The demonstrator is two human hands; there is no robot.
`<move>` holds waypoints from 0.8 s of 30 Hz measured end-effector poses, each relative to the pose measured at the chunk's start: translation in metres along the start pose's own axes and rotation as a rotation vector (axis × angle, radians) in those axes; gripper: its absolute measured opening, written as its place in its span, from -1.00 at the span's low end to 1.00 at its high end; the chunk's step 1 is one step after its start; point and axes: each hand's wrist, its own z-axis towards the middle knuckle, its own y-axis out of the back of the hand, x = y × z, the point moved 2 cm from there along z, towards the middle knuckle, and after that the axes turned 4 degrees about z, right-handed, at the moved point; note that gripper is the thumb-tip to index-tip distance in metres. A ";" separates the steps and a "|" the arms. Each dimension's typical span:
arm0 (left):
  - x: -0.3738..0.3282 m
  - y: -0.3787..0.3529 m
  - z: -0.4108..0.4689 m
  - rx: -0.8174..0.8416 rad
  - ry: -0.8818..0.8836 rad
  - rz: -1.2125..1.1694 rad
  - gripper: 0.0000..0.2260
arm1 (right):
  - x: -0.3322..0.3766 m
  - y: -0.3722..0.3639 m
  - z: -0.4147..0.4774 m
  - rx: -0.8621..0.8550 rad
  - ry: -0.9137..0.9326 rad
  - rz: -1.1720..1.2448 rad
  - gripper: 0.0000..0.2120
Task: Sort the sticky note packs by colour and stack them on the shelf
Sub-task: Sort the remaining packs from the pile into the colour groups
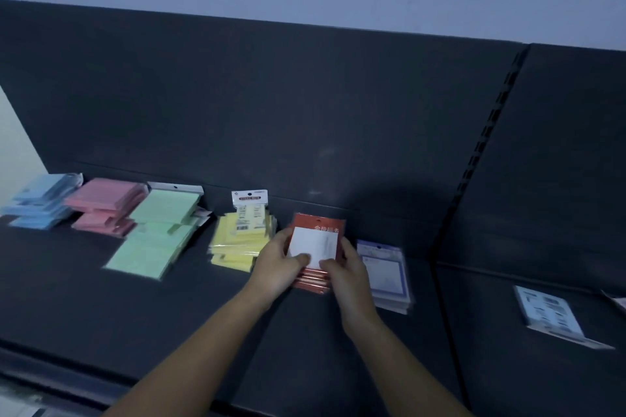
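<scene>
The left hand (277, 264) and right hand (349, 271) both hold the red packs (318, 247), thumbs on the white label and fingers curled round the sides, so each grip is clamped on them. The packs sit low over the shelf (101, 315), between the yellow stack (240, 237) and the purple-edged stack (389, 274).

To do this step well, I would square the fanned lower edges between both palms, then lay the packs flat in that gap, touching neither neighbour.

Counting from the left:
- 1 blue stack (37, 203)
- 1 pink stack (105, 206)
- 1 green stack (155, 234), sprawling forward
- 1 yellow stack
- the red packs, showing roughly 4 edges
- 1 purple-edged stack
- 1 lone pale pack (552, 315) in the next bay

That makes 7 groups. The packs within each stack are too blurred to count.
</scene>
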 end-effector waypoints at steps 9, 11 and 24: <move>0.022 0.018 0.036 -0.003 -0.310 0.452 -0.69 | -0.018 -0.043 0.022 -0.010 0.079 -0.338 -0.42; 0.026 0.017 0.037 0.014 -0.315 0.460 -0.64 | -0.019 -0.045 0.022 -0.011 0.091 -0.360 -0.41; 0.010 -0.017 0.014 -0.052 -0.554 0.542 -0.68 | -0.020 -0.001 -0.006 -0.194 0.082 -0.411 -0.50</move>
